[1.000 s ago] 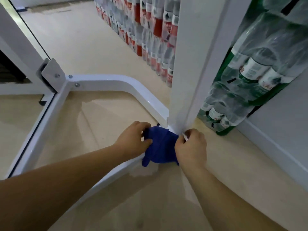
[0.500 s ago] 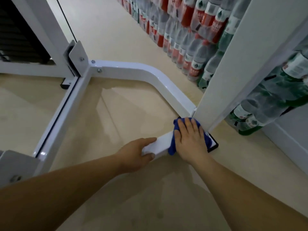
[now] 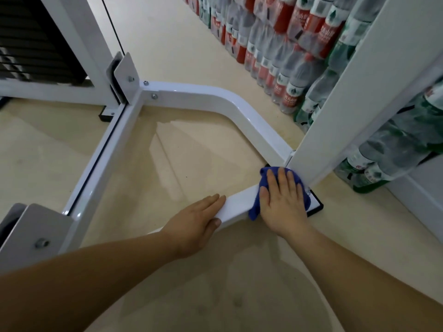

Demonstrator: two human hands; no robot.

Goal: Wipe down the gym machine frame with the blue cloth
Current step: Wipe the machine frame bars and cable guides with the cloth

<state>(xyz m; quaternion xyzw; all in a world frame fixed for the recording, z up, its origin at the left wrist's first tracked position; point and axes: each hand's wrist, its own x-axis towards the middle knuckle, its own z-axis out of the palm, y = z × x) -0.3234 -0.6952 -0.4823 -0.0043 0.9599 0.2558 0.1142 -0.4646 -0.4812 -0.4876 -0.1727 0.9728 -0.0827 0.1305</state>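
The white gym machine frame (image 3: 237, 109) lies low on the floor, with a curved base bar running to an upright post (image 3: 359, 92) at the right. The blue cloth (image 3: 255, 204) is spread over the near base bar right at the foot of that post. My right hand (image 3: 282, 202) lies flat on the cloth with straight fingers, pressing it onto the bar. My left hand (image 3: 199, 219) rests on the same bar just left of the cloth, fingers extended over the top and thumb against the near side.
Shrink-wrapped packs of water bottles (image 3: 275, 44) line the floor behind the frame and stand to the right of the post. A black weight stack (image 3: 31, 39) sits at the upper left. Grey bracket plates (image 3: 124, 75) are bolted at the frame joints. The beige floor (image 3: 191, 152) lies inside the frame.
A second ago both hands bunched the cloth at the post's foot. Now my right hand lies flat on it over the bar and my left hand rests on the bar.
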